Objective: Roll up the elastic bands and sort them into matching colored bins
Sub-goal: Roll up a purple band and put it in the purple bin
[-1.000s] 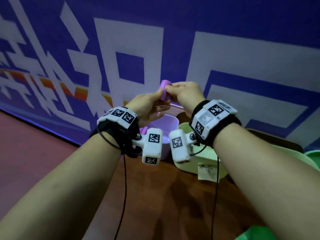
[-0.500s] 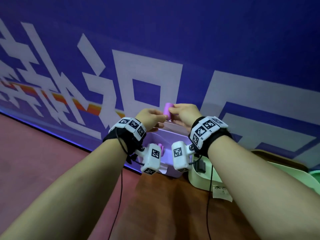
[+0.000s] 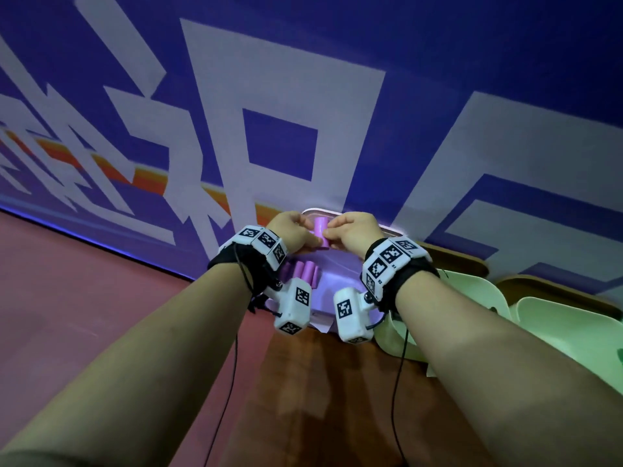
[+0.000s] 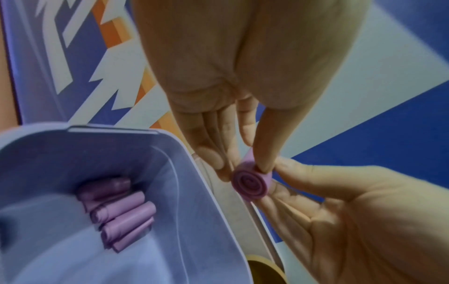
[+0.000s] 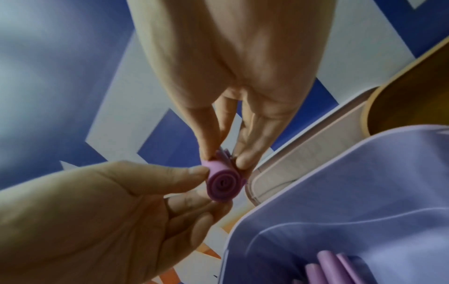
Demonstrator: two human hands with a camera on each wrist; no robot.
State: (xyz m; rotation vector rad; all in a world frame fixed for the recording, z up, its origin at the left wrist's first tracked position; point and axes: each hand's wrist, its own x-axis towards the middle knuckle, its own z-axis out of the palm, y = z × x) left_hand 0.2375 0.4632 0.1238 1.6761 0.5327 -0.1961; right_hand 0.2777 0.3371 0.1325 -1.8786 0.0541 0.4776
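Note:
Both hands hold one rolled purple elastic band [image 3: 320, 232] over the far rim of the purple bin [image 3: 340, 274]. My left hand [image 3: 308, 235] pinches its left end and my right hand [image 3: 332, 235] pinches its right end. The left wrist view shows the spiral end of the roll [image 4: 250, 184] between the thumb and fingers of my left hand [image 4: 239, 163], beside the bin wall [image 4: 73, 153]. In the right wrist view my right hand [image 5: 223, 163] grips the roll [image 5: 223, 184]. Several rolled purple bands [image 3: 301, 273] lie inside the bin.
Two pale green bins [image 3: 472, 308] [image 3: 556, 332] stand to the right of the purple one on the brown wooden table [image 3: 337, 399]. A blue and white banner wall [image 3: 269, 96] rises just behind the bins. Red floor [image 3: 84, 281] lies to the left.
The view has tilted so the purple bin's inside and its rolled bands now show. Both hands, still holding the roll, have moved forward and now sit over the bin's far rim.

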